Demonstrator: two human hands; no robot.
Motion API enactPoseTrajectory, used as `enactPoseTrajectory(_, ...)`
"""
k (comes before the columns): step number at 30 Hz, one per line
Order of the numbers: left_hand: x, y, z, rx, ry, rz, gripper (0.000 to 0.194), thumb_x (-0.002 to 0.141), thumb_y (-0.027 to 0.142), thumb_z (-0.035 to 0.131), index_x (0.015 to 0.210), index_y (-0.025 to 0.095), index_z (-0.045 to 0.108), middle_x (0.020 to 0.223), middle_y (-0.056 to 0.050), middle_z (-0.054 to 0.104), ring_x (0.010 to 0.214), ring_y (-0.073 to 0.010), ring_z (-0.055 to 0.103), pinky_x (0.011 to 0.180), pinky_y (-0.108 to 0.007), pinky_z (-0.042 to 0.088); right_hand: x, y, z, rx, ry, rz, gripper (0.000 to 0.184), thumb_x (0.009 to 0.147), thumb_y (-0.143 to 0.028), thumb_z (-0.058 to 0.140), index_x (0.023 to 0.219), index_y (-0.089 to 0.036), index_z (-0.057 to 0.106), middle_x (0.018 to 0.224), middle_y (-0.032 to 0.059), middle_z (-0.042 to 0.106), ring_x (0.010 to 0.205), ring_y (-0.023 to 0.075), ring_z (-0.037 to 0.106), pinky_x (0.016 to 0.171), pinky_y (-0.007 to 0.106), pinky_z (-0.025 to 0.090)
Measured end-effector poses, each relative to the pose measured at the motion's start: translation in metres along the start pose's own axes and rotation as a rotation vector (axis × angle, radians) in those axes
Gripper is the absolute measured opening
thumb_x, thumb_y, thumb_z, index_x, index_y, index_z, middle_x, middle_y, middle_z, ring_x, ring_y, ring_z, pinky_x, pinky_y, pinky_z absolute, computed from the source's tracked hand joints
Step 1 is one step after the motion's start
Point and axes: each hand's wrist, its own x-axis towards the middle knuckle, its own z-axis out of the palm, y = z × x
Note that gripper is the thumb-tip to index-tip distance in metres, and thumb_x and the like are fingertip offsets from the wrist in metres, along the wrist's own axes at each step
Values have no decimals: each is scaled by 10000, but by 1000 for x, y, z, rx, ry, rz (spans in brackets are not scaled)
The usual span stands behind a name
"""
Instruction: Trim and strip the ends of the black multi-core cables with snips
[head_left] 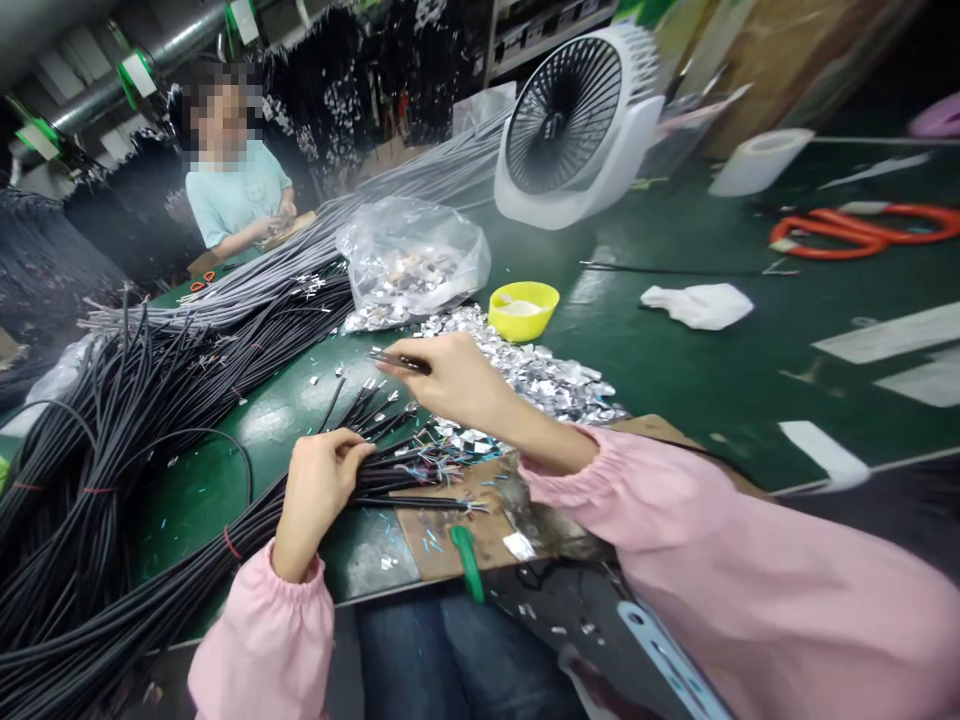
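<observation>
As right fingers [421, 347] grip a tool [405, 361] (left fingers [346, 438], cables [259, 518]), scraps [551, 374] litter the table [705, 380].

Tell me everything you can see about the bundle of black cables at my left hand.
The bundle of black cables is made of many slim, plastic-looking strands. It runs from the picture's lower left corner toward the middle, across the green table. A thin red tie wraps it short of the left hand, whose thumb and finger appear to pinch strands. Past the hand, the ends spread loosely over brown cardboard, many stripped to fine coloured wires.
</observation>
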Motion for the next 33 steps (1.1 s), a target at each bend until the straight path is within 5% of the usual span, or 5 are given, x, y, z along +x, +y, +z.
enactPoseTrajectory(4, 13, 0, 4, 173, -10, 15, 69, 744, 232, 652, 715, 185, 694, 634, -7, 658, 556, -126, 563, 565, -223, 397, 5, 5, 0, -185, -159, 41, 237, 889, -177, 476, 740, -127, 652, 556, 23, 568, 500, 115, 466, 524, 246, 280)
enactPoseTrajectory(14, 33, 11, 27, 439, 7, 151, 92, 799, 137, 564, 789, 141, 655, 797, -89, 636, 797, -223, 595, 707, -311, 454, 0, 3, 1, -240, -191, 63, 179, 882, -176, 481, 847, -150, 654, 661, 49, 626, 599, 164, 565, 534, 247, 296)
enactPoseTrajectory(20, 25, 10, 19, 13, 456, 184, 135, 826, 117, 506, 908, 156, 607, 780, -37, 624, 682, -134, 585, 638, -238, 469, -3, -3, -2, -2, 210, -48, 163, 807, -123, 527, 896, -133, 663, 844, 70, 675, 733, 178, 607, 633, 266, 434)
enactPoseTrajectory(26, 6, 17, 14, -118, 562, 243, 371, 842, 204, 519, 1213, 207, 525, 634, 28, 587, 503, -85, 508, 520, -192, 442, -9, -13, -2, 208, 81, -129, 92, 756, -122, 587, 779, -137, 675, 701, 26, 648, 566, 116, 550, 510, 218, 412)
enactPoseTrajectory(33, -2, 22, 9, -120, 537, 152, 164, 835, 243, 532, 827, 172, 680, 679, -22, 620, 618, -122, 570, 560, -217, 439, -14, -16, -2, 266, 59, -207, 129, 778, -127, 550, 773, -128, 679, 661, 29, 628, 572, 116, 553, 513, 219, 418)
